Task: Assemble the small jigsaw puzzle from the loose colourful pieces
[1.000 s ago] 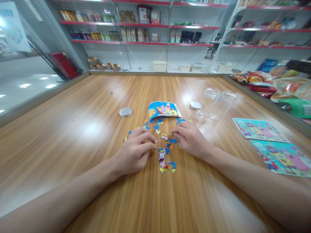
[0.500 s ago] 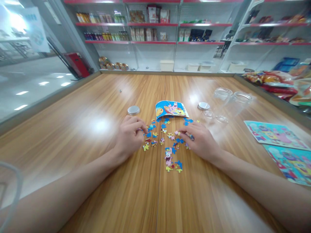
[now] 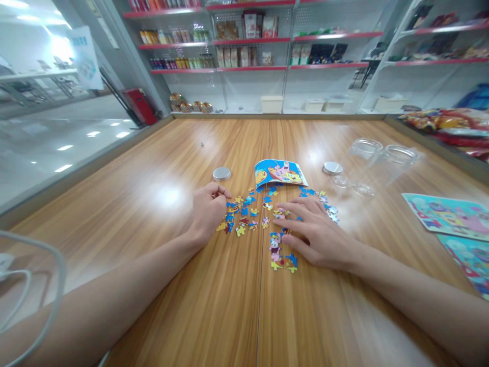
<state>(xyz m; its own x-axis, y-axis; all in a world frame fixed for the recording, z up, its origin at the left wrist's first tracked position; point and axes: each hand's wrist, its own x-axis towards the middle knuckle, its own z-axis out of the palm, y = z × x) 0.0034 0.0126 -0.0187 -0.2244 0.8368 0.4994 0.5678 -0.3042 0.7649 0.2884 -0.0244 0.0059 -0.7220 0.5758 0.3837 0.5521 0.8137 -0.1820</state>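
Several small, colourful loose puzzle pieces (image 3: 244, 216) are scattered on the wooden table (image 3: 160, 168). A joined cluster of pieces (image 3: 280, 252) lies just nearer to me. My left hand (image 3: 208, 209) rests at the left edge of the scatter with its fingers curled together; whether it pinches a piece is hidden. My right hand (image 3: 315, 229) lies flat over the right side of the pieces, fingers stretched out towards the left. Behind the scatter lies a cartoon picture card (image 3: 280, 173).
A metal lid (image 3: 221, 174) sits left of the card and another lid (image 3: 332, 167) to its right. Two clear jars (image 3: 378, 158) lie on their sides at the right. Finished puzzle sheets (image 3: 451, 214) lie far right. Shelves stand behind; a white cable (image 3: 34, 285) is at the lower left.
My left hand has drawn away to the left, uncovering pieces beneath it. My right hand's fingers have spread flat over the pieces. The camera has turned left, so everything sits further right in view.
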